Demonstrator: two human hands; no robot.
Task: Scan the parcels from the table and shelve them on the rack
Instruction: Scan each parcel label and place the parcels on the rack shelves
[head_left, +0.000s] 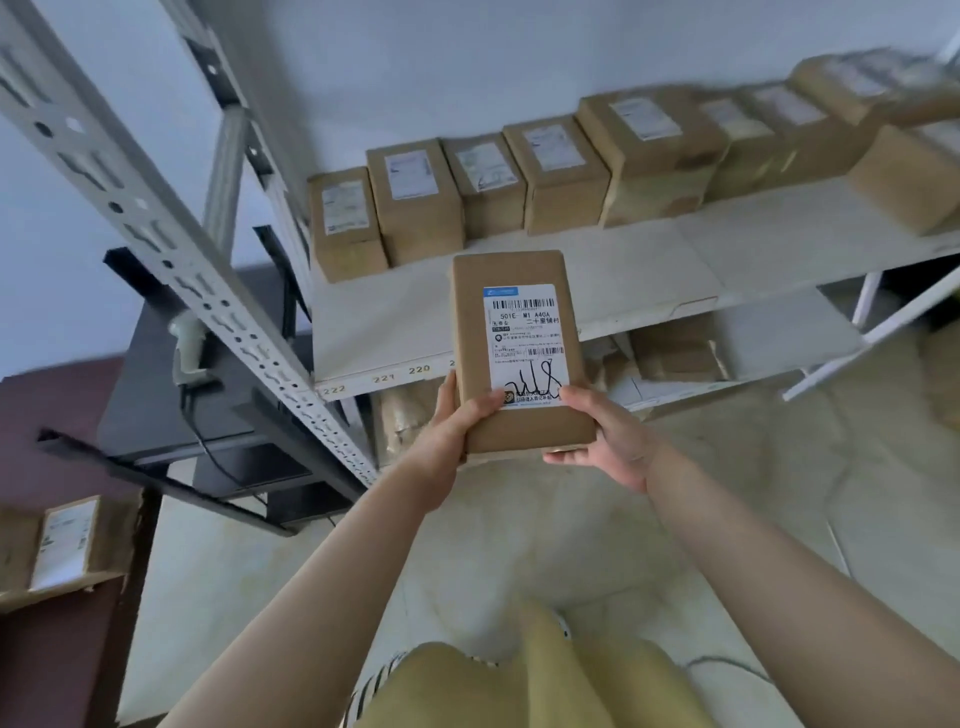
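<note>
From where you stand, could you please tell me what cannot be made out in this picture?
All in the head view:
- Shelved parcels at far right: labels lost to motion blur.
- Lower-shelf parcels: partly hidden by the shelf board.
- Held parcel: bottom label corners covered by left hand and right hand.

White rack shelf (597, 291) has a row of brown parcels (550, 171) lined up along the far edge, labels facing up, near half bare. Lower shelf (779, 343) holds more parcels, kinda blurry. Dark red table (62, 665) on the left carries one labelled box (67, 545).
</note>
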